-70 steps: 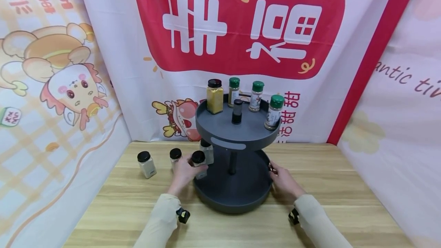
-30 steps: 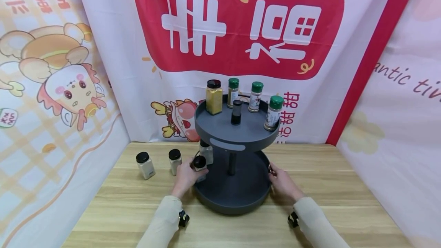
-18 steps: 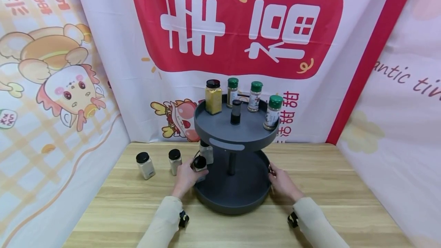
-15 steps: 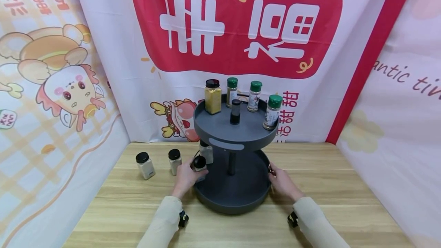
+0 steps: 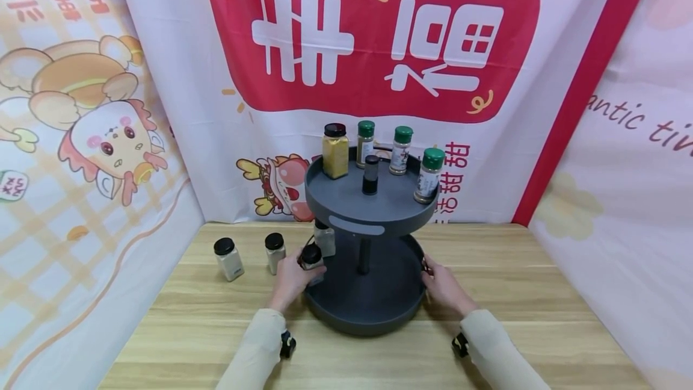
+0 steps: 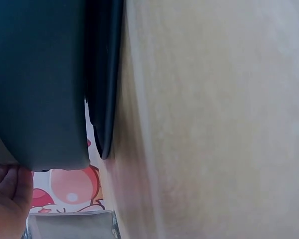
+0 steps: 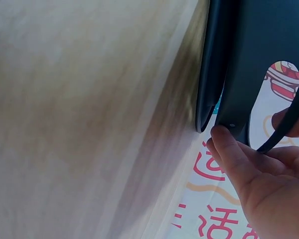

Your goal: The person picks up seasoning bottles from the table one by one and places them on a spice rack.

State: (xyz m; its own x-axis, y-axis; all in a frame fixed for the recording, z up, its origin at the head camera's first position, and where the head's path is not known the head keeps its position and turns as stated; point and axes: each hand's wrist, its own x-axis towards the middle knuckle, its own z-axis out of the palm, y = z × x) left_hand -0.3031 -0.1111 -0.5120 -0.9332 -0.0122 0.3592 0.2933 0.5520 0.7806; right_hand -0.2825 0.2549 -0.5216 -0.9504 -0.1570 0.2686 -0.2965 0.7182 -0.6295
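Note:
A dark grey two-tier round spice rack (image 5: 364, 318) stands on the wooden table. At the left rim of its lower tier, my left hand (image 5: 290, 281) grips a black-capped spice jar (image 5: 312, 257), upright and partly covered by the fingers. Another black-capped jar (image 5: 325, 241) sits just behind it, inside the lower tier. On the opposite side, my right hand (image 5: 446, 287) holds the lower tier's edge. The right wrist view shows the thumb (image 7: 291, 122) at the handle opening and the fingers underneath. In the left wrist view, the tray wall (image 6: 40, 89) hides the held jar.
Two black-capped jars, one at far left (image 5: 230, 259) and one nearer (image 5: 275, 253), stand on the table (image 5: 509, 306). On the upper tier (image 5: 373, 212) are a yellow-filled jar (image 5: 335, 152) and three green-capped shakers (image 5: 429, 178). A printed cloth (image 5: 487, 137) hangs behind.
Since the earliest frame, my left hand and its jar have shifted slightly lower and nearer, uncovering the jar on the table beside it. My right hand stays at the rim.

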